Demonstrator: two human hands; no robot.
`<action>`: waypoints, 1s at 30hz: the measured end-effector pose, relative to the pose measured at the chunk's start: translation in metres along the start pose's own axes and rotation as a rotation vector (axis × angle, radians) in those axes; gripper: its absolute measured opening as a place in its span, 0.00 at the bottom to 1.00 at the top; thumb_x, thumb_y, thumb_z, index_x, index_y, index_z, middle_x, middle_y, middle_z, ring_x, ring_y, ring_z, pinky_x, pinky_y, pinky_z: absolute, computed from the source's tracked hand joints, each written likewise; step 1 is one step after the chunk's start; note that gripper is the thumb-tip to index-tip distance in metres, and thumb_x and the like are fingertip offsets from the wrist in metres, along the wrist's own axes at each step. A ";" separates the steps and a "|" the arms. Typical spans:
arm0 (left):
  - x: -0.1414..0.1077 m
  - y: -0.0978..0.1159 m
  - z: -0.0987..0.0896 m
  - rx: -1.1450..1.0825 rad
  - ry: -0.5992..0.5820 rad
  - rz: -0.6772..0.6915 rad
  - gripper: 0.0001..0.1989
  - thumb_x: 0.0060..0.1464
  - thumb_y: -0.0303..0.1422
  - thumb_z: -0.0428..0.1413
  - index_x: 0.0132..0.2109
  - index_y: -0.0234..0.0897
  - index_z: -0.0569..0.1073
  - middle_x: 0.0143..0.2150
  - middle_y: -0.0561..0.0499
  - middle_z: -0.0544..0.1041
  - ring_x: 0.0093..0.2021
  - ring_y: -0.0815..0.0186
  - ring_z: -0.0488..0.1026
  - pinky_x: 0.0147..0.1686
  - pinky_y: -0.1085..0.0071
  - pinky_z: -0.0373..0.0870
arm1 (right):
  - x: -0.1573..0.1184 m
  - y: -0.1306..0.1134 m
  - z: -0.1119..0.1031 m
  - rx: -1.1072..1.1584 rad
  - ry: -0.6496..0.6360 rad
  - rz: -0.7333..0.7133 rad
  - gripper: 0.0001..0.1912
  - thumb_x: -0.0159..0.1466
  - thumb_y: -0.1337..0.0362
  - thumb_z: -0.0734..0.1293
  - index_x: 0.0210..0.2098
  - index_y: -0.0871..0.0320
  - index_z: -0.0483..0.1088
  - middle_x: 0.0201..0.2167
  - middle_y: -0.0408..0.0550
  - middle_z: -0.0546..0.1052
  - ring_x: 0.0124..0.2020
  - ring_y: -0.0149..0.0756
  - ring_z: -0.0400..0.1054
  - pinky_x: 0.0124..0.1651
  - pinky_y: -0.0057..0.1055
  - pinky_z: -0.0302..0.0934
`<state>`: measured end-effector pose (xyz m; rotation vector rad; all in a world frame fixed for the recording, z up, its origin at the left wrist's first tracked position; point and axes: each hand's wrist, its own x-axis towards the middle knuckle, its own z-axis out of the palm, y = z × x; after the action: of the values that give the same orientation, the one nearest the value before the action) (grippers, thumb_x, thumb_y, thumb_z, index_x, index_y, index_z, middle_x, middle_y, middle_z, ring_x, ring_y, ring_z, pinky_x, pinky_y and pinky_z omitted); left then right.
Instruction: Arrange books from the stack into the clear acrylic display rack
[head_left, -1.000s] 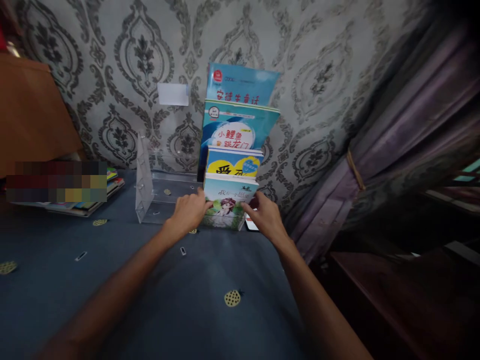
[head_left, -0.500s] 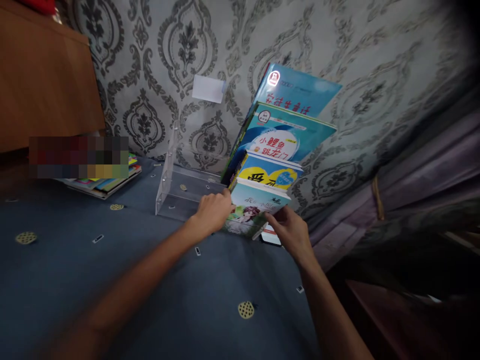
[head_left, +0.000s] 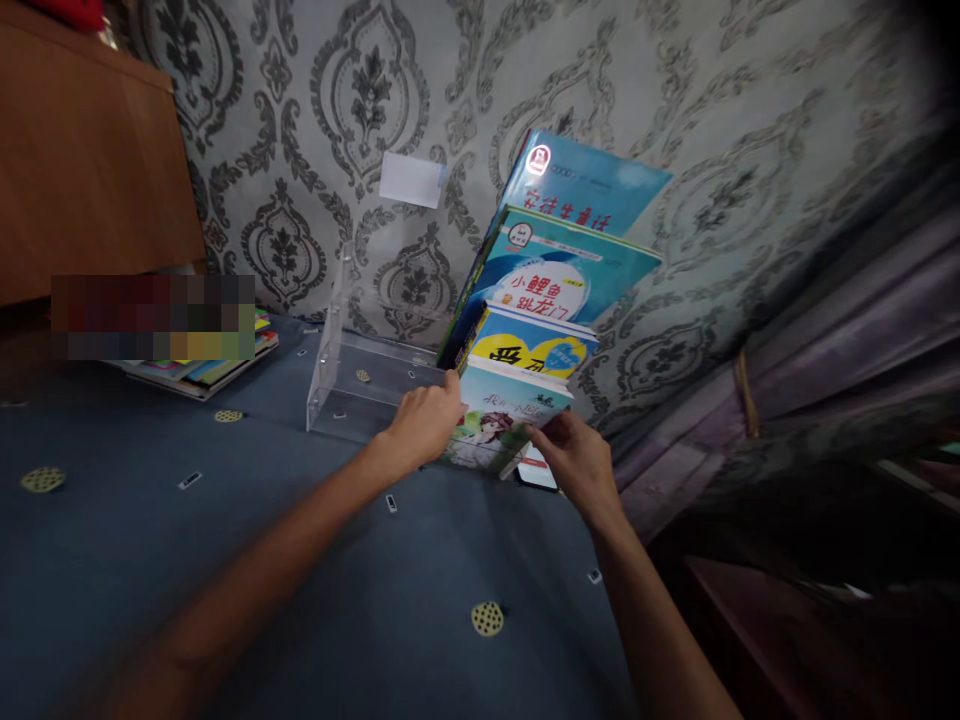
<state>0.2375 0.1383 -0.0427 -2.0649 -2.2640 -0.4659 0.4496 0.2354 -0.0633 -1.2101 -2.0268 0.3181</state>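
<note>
A small light-green book (head_left: 495, 410) with a drawn figure on its cover stands at the front of a clear acrylic rack (head_left: 322, 385). My left hand (head_left: 427, 415) has its fingers closed at the book's left edge. At the right edge, my right hand (head_left: 574, 450) pinches the same book between thumb and fingers. Behind it stand a blue and yellow book (head_left: 529, 345), a teal book (head_left: 577, 260) and a taller blue book (head_left: 600, 180), stepped upward toward the wall. A phone (head_left: 538, 470) is partly hidden behind the front book and my right hand.
At the left, a pile of books (head_left: 217, 370) lies beside a wooden cabinet (head_left: 90, 160). The dark blue patterned cloth (head_left: 300, 600) covers the surface. Patterned wallpaper rises behind, with a white card (head_left: 412, 180). A tied curtain (head_left: 690, 430) hangs at the right.
The whole view has shifted slightly, so things sit a little further left. Both hands stay at the edges of the front book, with hardly any change in their grip.
</note>
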 end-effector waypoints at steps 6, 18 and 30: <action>-0.001 0.003 -0.003 -0.014 -0.007 -0.005 0.24 0.70 0.37 0.46 0.65 0.24 0.58 0.46 0.30 0.80 0.49 0.48 0.80 0.43 0.60 0.75 | 0.000 -0.003 -0.002 -0.009 -0.016 0.013 0.14 0.54 0.51 0.67 0.31 0.56 0.72 0.28 0.50 0.82 0.30 0.43 0.76 0.33 0.34 0.64; -0.005 0.006 -0.002 0.033 -0.016 -0.031 0.22 0.69 0.38 0.48 0.61 0.24 0.62 0.46 0.32 0.81 0.48 0.49 0.80 0.43 0.61 0.74 | 0.001 0.001 -0.002 0.011 -0.073 0.035 0.11 0.56 0.53 0.67 0.29 0.55 0.71 0.30 0.50 0.83 0.32 0.44 0.77 0.34 0.34 0.65; -0.007 0.006 -0.003 0.037 -0.068 -0.041 0.23 0.68 0.39 0.50 0.61 0.25 0.64 0.46 0.31 0.81 0.51 0.49 0.80 0.46 0.60 0.74 | 0.000 -0.001 -0.003 -0.021 -0.023 0.009 0.11 0.54 0.53 0.66 0.27 0.54 0.68 0.26 0.47 0.80 0.28 0.41 0.74 0.32 0.33 0.62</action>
<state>0.2437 0.1306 -0.0401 -2.0511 -2.3385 -0.3586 0.4507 0.2345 -0.0603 -1.2341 -2.0498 0.3176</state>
